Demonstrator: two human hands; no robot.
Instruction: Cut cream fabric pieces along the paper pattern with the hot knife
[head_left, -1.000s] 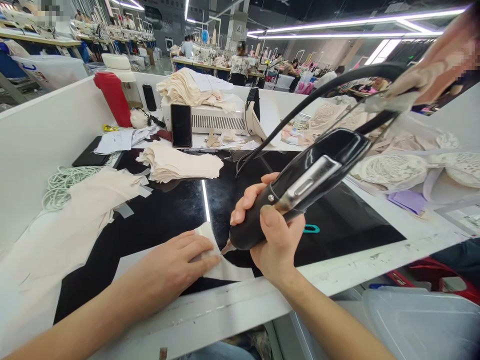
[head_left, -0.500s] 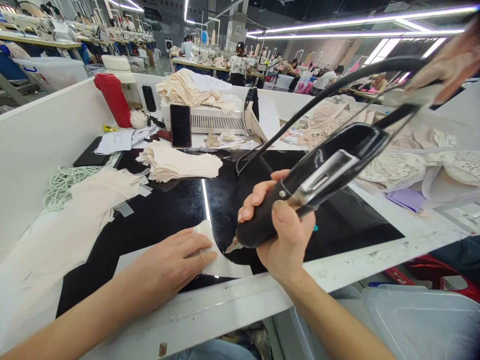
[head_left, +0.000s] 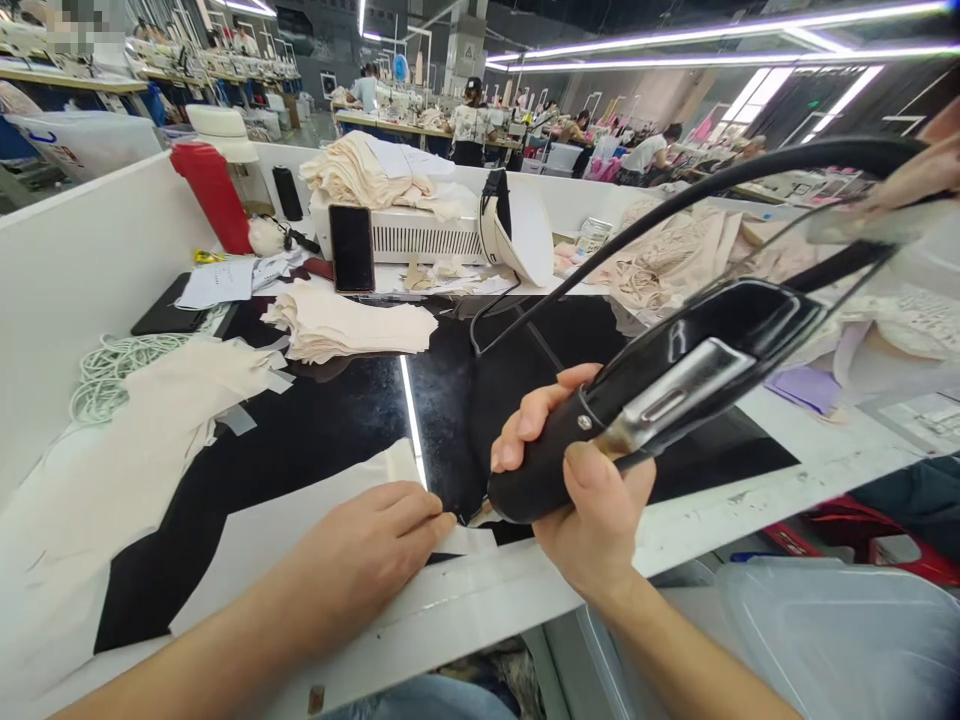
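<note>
My right hand is wrapped round a black hand-held cutting tool with a metal lever and a thick black cable running up to the right. Its pointed tip touches a pale fabric piece lying on the black work surface. My left hand lies flat on that fabric, fingers together, fingertips right beside the tool's tip, near the table's white front edge.
A stack of cream fabric pieces sits mid-table, loose cream cloth and white cord at left. Behind are a white machine, a phone, a red bottle. Lace pieces lie right. Clear bin below right.
Both hands and the tool have slid toward the table's near edge along the fabric. The view has tilted down a little.
</note>
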